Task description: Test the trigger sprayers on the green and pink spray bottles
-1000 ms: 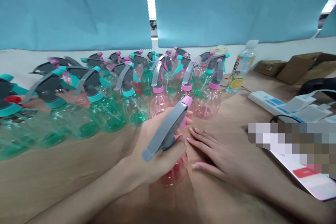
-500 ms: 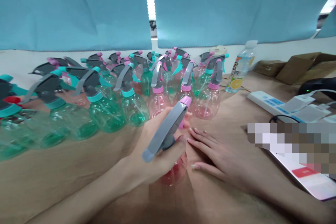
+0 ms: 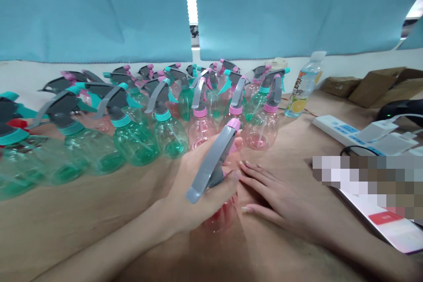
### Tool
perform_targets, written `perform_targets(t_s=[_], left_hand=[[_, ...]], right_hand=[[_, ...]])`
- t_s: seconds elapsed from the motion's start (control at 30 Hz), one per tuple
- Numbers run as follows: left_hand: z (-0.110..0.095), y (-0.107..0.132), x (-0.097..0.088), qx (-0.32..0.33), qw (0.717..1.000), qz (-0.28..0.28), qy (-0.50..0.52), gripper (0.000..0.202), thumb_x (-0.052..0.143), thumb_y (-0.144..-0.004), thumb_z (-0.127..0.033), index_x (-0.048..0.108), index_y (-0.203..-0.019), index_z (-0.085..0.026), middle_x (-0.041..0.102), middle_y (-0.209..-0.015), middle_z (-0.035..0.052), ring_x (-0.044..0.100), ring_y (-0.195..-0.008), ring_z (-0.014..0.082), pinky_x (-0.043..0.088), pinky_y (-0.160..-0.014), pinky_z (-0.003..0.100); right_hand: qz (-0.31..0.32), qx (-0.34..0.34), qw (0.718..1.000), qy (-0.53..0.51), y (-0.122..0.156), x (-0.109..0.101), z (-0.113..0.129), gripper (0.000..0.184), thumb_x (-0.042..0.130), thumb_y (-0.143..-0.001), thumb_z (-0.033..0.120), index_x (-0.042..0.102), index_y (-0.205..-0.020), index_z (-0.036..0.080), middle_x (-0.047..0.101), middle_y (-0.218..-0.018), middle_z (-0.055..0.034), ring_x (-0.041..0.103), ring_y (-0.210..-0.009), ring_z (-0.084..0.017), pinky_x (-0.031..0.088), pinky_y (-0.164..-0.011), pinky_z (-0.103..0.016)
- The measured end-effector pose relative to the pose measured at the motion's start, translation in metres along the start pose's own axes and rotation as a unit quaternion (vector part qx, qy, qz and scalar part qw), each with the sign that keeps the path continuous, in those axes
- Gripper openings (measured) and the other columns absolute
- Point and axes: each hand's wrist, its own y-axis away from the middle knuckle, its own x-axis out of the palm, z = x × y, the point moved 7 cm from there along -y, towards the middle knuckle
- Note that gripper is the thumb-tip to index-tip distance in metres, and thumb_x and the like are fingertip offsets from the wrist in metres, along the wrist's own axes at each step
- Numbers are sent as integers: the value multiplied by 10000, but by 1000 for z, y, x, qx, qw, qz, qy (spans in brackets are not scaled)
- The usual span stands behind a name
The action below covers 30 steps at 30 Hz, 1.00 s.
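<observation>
My left hand (image 3: 194,185) is wrapped round the neck of a pink spray bottle (image 3: 220,218) with a grey trigger head and a pink nozzle. The bottle stands on the wooden table (image 3: 158,255) right in front of me, and my fingers hide its collar. My right hand (image 3: 277,194) lies flat on the table just right of that bottle, fingers stretched out and holding nothing. Close behind are more pink spray bottles (image 3: 201,128). Green spray bottles (image 3: 134,145) with turquoise collars stand in a row to the left.
Further spray bottles crowd the back. A clear drink bottle (image 3: 302,88) with a lemon label stands behind to the right. A white power strip (image 3: 337,128) with chargers, cardboard boxes (image 3: 376,86) and a phone (image 3: 393,224), partly blurred out, are on the right.
The trigger head in my left hand has turned and shifted slightly to the right. My right hand stays flat in about the same place.
</observation>
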Motion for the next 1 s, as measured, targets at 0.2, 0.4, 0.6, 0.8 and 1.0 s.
perform_targets(t_s=[0.2, 0.4, 0.6, 0.8, 1.0], left_hand=[[-1, 0, 1, 2, 1000, -3, 11, 446, 562, -797, -238, 544, -1242, -211, 627, -898, 14, 565, -605, 133, 538, -630, 294], [-3, 1, 0, 17, 1000, -13, 21, 438, 576, -797, -217, 562, -1233, -175, 646, -937, 29, 599, -673, 148, 541, -691, 307], [-2, 1, -1, 24, 999, -17, 33, 428, 570, -811, -206, 560, -1230, -121, 639, -925, 42, 587, -655, 143, 528, -682, 310], [-3, 1, -1, 21, 999, -15, 34, 425, 560, -804, -209, 552, -1226, -151, 632, -938, 40, 602, -707, 158, 537, -691, 326], [-3, 2, 0, 15, 999, -13, 32, 428, 568, -804, -222, 553, -1231, -197, 634, -924, 27, 561, -622, 137, 518, -625, 306]], right_hand=[[8, 0, 1000, 16, -1, 1, 1, 647, 424, -961, 574, 411, -1457, 158, 336, -1535, -119, 257, -1433, -288, 302, -1133, -540], [-1, -6, 1000, 17, 0, 2, -1, 652, 431, -959, 572, 413, -1457, 151, 330, -1536, -129, 264, -1429, -304, 303, -1127, -557], [2, -7, 1000, 24, 0, 3, 0, 661, 414, -961, 580, 406, -1461, 147, 321, -1539, -127, 260, -1428, -305, 307, -1128, -549], [3, -5, 1000, 28, -1, 3, -1, 662, 406, -960, 593, 403, -1464, 163, 312, -1540, -115, 258, -1429, -292, 306, -1130, -539], [3, -1, 1000, 27, -1, 2, -1, 680, 390, -956, 612, 409, -1459, 155, 318, -1535, -120, 268, -1423, -289, 305, -1130, -531]])
